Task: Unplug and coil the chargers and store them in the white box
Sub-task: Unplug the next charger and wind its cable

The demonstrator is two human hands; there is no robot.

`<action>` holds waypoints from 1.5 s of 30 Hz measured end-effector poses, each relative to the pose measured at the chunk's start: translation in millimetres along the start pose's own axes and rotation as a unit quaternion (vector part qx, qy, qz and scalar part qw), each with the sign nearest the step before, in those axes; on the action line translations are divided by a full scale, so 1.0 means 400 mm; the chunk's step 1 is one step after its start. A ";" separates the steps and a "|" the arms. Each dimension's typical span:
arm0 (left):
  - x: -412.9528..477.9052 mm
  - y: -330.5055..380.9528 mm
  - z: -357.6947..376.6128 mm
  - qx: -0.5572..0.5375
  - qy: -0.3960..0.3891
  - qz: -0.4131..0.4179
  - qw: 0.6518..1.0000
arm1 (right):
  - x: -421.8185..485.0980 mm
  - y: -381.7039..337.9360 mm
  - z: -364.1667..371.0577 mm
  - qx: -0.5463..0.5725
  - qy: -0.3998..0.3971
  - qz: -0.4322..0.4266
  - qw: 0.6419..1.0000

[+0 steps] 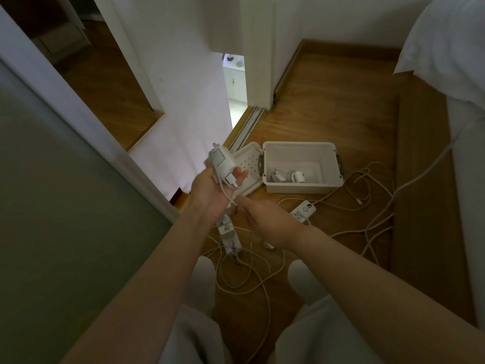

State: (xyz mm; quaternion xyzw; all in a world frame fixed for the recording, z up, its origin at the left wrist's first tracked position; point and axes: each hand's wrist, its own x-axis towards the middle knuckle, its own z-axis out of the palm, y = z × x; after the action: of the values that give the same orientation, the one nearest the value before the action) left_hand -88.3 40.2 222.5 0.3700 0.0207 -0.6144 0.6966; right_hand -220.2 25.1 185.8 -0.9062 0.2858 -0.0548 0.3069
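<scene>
My left hand is raised palm up and holds a white charger brick with a small plug at its lower end. Its white cable runs down across the palm. My right hand sits just below and right, its thumb and forefinger pinching that cable near the left wrist. The white box stands open on the wooden floor beyond, with coiled chargers inside. Its perforated lid lies open to the left of it.
Two white power strips, one right of my hands and one below them, lie on the floor among loose white cables. A bed fills the right side. A white wall and a doorway stand to the left. My knees are at the bottom.
</scene>
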 end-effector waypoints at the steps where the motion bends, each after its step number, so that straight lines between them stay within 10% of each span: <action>1: -0.007 0.006 -0.001 -0.011 -0.009 -0.006 1.000 | 0.001 0.005 0.000 0.002 -0.014 0.007 1.000; 13: -0.017 0.050 -0.035 0.274 -0.130 -0.035 0.952 | -0.019 0.072 -0.063 -0.028 0.026 0.079 0.996; 20: -0.030 0.073 -0.054 0.605 -0.160 -0.009 0.780 | -0.024 0.088 -0.073 -0.154 0.024 0.151 0.976; 29: 0.005 0.064 -0.114 0.778 -0.100 0.035 0.619 | -0.016 0.042 -0.083 -0.169 0.118 0.111 0.972; 45: 0.002 0.053 -0.109 0.768 0.020 0.270 0.581 | -0.018 -0.028 -0.089 -0.122 0.166 0.148 0.967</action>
State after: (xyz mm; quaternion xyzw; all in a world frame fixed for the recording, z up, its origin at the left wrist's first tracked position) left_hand -51.2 62.5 200.9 0.7675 -0.5457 -0.1777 0.2856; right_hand -230.4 17.5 221.7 -0.8629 0.4678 -0.1231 0.1466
